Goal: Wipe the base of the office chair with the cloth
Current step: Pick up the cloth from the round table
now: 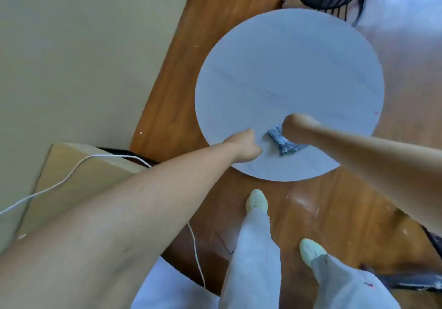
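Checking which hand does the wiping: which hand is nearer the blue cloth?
Right. The right hand grips the cloth at its upper end; the left hand is just left of the cloth, apart from it, over the round white surface.

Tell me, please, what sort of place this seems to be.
Probably a room in a home or small office: a glossy wooden floor, a round white table, and a cardboard box with a white cable across it beside a plain wall.

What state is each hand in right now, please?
Left hand: fingers curled; whether it holds anything cannot be told.
Right hand: holding the blue cloth.
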Demonstrator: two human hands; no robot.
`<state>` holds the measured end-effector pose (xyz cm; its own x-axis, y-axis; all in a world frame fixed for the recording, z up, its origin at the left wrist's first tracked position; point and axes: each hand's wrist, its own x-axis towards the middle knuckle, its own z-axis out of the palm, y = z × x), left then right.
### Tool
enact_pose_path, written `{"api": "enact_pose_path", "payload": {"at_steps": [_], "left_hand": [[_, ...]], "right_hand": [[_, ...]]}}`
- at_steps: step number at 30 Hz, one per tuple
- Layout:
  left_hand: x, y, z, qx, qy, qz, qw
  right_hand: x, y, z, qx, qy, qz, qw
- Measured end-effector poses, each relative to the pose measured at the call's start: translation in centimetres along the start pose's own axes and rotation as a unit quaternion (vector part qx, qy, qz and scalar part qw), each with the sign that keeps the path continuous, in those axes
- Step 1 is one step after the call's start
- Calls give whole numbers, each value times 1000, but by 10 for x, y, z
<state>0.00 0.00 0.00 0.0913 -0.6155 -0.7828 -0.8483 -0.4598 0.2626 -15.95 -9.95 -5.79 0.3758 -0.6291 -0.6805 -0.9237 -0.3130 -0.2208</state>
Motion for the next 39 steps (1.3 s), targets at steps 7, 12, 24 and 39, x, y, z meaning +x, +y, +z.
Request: {"api": "enact_pose_path", "payload": {"at_steps": [7, 12, 24, 39], "left_hand": [[80, 2, 40, 43, -7, 8, 999], [110, 8, 69, 157, 23, 128, 979], [87, 128, 206, 274, -85, 328, 900], [119, 296, 499, 42, -345, 281, 895]], "right_hand": [[36, 52, 80, 140, 52, 68, 986], [9, 62, 151, 9, 114, 22, 993], [-155, 174, 238, 670, 258, 161, 677], [-242, 337, 462, 871, 279, 216, 341]]}}
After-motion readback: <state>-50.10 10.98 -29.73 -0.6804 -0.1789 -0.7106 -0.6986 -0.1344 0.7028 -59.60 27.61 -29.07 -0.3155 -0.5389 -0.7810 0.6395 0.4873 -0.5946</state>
